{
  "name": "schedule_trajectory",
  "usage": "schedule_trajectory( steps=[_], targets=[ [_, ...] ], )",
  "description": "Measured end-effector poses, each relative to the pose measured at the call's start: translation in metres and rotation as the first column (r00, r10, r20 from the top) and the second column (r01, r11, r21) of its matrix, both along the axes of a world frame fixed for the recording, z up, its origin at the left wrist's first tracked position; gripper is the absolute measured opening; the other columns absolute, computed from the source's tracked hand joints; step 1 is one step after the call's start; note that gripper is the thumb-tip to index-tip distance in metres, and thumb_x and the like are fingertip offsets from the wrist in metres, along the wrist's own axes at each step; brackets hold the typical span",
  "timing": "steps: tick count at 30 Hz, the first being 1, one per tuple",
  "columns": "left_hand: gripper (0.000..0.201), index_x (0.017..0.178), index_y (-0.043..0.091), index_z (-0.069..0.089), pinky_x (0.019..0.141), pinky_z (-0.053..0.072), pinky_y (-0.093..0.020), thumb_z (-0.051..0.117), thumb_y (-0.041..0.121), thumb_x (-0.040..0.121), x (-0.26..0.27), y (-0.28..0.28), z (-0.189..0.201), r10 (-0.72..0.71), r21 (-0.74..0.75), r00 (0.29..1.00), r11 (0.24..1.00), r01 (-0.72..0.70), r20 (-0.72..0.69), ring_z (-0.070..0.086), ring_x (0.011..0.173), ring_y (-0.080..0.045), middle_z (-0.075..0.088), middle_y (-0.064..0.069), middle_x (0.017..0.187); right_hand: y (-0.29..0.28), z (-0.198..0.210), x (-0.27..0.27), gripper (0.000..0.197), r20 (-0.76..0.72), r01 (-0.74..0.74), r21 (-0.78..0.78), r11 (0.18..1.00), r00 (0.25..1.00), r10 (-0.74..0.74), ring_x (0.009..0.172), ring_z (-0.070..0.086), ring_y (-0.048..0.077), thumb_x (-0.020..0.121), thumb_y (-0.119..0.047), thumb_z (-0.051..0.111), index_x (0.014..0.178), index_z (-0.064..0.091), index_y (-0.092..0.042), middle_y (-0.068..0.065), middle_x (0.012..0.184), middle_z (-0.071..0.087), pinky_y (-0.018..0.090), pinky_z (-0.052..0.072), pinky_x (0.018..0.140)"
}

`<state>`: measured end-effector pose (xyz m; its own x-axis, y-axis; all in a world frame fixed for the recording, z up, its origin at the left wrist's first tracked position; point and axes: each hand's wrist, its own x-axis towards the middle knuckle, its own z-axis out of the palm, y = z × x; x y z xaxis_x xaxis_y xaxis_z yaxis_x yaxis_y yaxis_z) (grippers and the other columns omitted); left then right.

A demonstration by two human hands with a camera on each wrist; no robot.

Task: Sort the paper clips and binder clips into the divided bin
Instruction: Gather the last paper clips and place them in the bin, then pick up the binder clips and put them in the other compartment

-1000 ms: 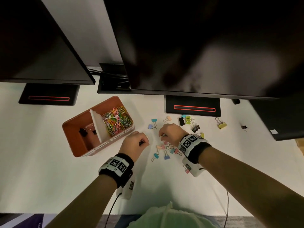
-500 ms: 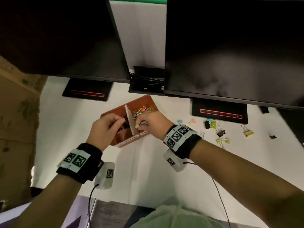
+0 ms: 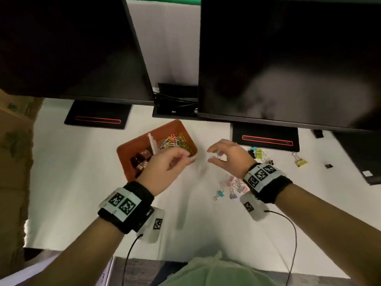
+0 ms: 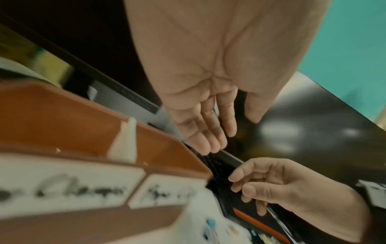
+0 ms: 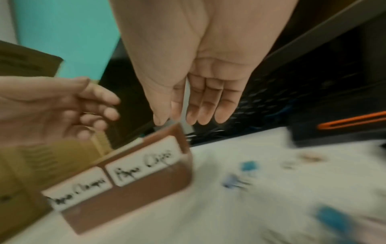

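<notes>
The orange divided bin [image 3: 186,134] stands at mid-desk with a white divider [image 3: 153,143]. Binder clips [image 3: 140,160] lie in its left compartment, coloured paper clips [image 3: 175,140] in its right. My left hand [image 3: 182,159] hovers over the bin's front edge, fingers relaxed and empty; the left wrist view shows its bare palm [image 4: 231,132]. My right hand [image 3: 212,155] hangs just right of the bin, loosely spread and holding nothing; its straight fingers [image 5: 205,105] show in the right wrist view. Pastel binder clips [image 3: 233,187] lie loose under the right wrist.
Two dark monitors [image 3: 288,58] overhang the desk, their bases [image 3: 266,137] behind the bin. More binder clips lie right: a yellow-green cluster [image 3: 258,153], a yellow one [image 3: 301,162], a small black one [image 3: 328,166]. Handwritten labels [image 5: 144,166] face me on the bin's front.
Both hands went from the clip pile to the bin's left compartment, then drew back. They now hang open, the right one moved off to the bin's right.
</notes>
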<state>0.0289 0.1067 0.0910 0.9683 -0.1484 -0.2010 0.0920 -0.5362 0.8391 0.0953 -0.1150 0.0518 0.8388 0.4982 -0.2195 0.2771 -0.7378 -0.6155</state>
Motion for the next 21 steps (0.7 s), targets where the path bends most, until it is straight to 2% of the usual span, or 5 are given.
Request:
schedule_trajectory(
  steps=[4, 10, 13, 17, 21],
  targets=[
    [0.033, 0.117, 0.024, 0.055, 0.076, 0.047, -0.020, 0.063, 0.025, 0.085, 0.002, -0.059, -0.045, -0.182, 0.128, 0.977, 0.972, 0.196, -0.114, 0.057, 0.091, -0.011, 0.056, 0.002, 0.112, -0.062, -0.021, -0.011, 0.049, -0.116, 0.006, -0.284, 0.959, 0.992, -0.041, 0.123, 0.044, 0.019, 0.082, -0.040, 0.066, 0.126, 0.051, -0.028, -0.002, 0.133, 0.049, 0.037, 0.037, 0.108],
    [0.069, 0.135, 0.030, 0.034, 0.101, 0.042, -0.033, 0.070, 0.029, 0.076, -0.006, -0.112, -0.099, -0.334, 0.311, 0.907, 0.860, 0.405, -0.256, 0.043, 0.117, -0.022, 0.035, -0.001, 0.131, -0.081, -0.045, -0.028, 0.076, -0.214, -0.141, -0.381, 0.914, 0.975, 0.061, 0.140, 0.024, 0.027, 0.075, -0.039, 0.072, 0.140, 0.033, -0.034, 0.001, 0.156, 0.021, 0.046, 0.026, 0.113],
    [0.067, 0.136, 0.027, 0.037, 0.104, 0.041, -0.031, 0.068, 0.017, 0.079, -0.005, -0.124, -0.110, -0.376, 0.357, 0.893, 0.822, 0.445, -0.247, 0.042, 0.117, -0.020, 0.034, 0.000, 0.131, -0.080, -0.053, -0.030, 0.078, -0.209, -0.191, -0.410, 0.892, 0.971, 0.113, 0.139, 0.022, 0.028, 0.074, -0.036, 0.073, 0.141, 0.033, -0.035, 0.001, 0.156, 0.019, 0.047, 0.026, 0.112],
    [0.045, 0.123, 0.021, 0.055, 0.097, 0.047, -0.035, 0.059, 0.002, 0.082, 0.003, -0.124, -0.114, -0.297, 0.272, 0.931, 0.897, 0.349, -0.214, 0.055, 0.099, -0.021, 0.045, -0.002, 0.118, -0.080, -0.061, -0.026, 0.061, -0.176, -0.192, -0.358, 0.914, 0.975, 0.136, 0.128, 0.034, 0.028, 0.080, -0.029, 0.069, 0.136, 0.045, -0.028, 0.003, 0.149, 0.029, 0.041, 0.035, 0.106],
    [0.028, 0.105, 0.016, 0.065, 0.087, 0.052, -0.034, 0.063, 0.004, 0.080, 0.010, -0.115, -0.115, -0.193, 0.256, 0.963, 0.937, 0.238, -0.190, 0.060, 0.081, -0.021, 0.050, -0.004, 0.111, -0.077, -0.060, -0.019, 0.043, -0.202, -0.158, -0.237, 0.959, 0.973, 0.110, 0.111, 0.045, 0.025, 0.083, -0.023, 0.066, 0.125, 0.057, -0.018, 0.005, 0.127, 0.047, 0.039, 0.042, 0.098]
  ],
)
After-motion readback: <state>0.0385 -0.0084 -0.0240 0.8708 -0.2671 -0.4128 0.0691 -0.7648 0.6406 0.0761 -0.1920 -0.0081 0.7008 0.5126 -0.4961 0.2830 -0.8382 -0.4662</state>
